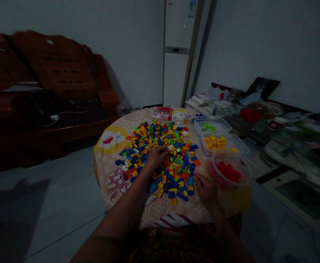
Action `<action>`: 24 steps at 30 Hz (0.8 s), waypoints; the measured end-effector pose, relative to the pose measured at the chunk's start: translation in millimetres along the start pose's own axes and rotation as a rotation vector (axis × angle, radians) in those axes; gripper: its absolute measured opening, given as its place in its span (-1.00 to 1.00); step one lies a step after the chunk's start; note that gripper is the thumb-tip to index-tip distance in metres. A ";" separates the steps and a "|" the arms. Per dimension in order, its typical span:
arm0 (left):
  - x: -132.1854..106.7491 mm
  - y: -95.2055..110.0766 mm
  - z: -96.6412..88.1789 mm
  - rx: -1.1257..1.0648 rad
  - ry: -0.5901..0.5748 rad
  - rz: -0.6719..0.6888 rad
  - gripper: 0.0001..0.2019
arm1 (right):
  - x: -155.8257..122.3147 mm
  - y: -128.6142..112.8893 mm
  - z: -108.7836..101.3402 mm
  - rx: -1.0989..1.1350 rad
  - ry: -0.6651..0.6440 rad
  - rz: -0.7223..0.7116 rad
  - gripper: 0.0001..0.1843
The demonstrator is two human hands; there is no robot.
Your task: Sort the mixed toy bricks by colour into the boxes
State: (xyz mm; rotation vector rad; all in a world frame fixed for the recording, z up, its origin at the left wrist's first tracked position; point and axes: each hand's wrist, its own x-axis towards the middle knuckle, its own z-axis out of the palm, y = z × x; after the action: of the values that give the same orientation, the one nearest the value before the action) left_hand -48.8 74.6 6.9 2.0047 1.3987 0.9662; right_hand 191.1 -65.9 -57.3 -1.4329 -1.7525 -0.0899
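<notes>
A large pile of mixed building bricks [176, 166] in blue, yellow, orange, green, red and white spreads over the round table. My left hand [156, 156] reaches into the middle of the pile, its fingers bent and drawn together among the bricks; whatever lies between the fingertips is too small and dark to name. At the pile's right edge, my right hand [206, 189] is low over the tablecloth with curled fingers, closed, and any brick in it is hidden. Red bricks [228, 172] sit in a round clear tub [246, 171] just beyond this hand.
Yellow bricks [214, 142] and bright green bricks [208, 127] lie in separate clear boxes along the right side. White bricks [179, 116] are in another container at the back. A cluttered glass table [232, 113] stands right; a wooden sofa [58, 69] stands left.
</notes>
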 end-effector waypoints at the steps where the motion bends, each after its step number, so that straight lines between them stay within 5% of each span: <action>1: 0.7 -1.5 -2.4 -0.019 0.040 -0.026 -0.81 | 0.1 0.1 -0.3 0.004 -0.005 0.001 -0.65; 5: 1.9 -5.0 -7.1 -0.044 0.119 -0.076 -0.81 | 0.9 -0.1 -1.2 0.013 -0.004 0.005 -0.64; 11: -0.1 -3.2 -2.4 -0.119 0.068 -0.054 -0.80 | 1.1 -1.0 -1.4 0.024 0.008 -0.003 -0.65; 14: 1.8 -6.0 -6.5 -0.185 0.169 -0.076 -0.77 | 0.9 -2.0 -2.1 0.032 0.003 0.017 -0.65; 24: 6.2 -40.5 -80.5 -0.476 0.636 -0.171 -0.75 | 0.4 -0.4 -4.0 0.021 -0.036 0.045 -0.63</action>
State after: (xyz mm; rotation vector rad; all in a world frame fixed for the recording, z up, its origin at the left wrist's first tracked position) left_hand -134.1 94.9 28.3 1.2539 1.4256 1.7554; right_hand 193.0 -67.9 -54.4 -1.4662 -1.7449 -0.0220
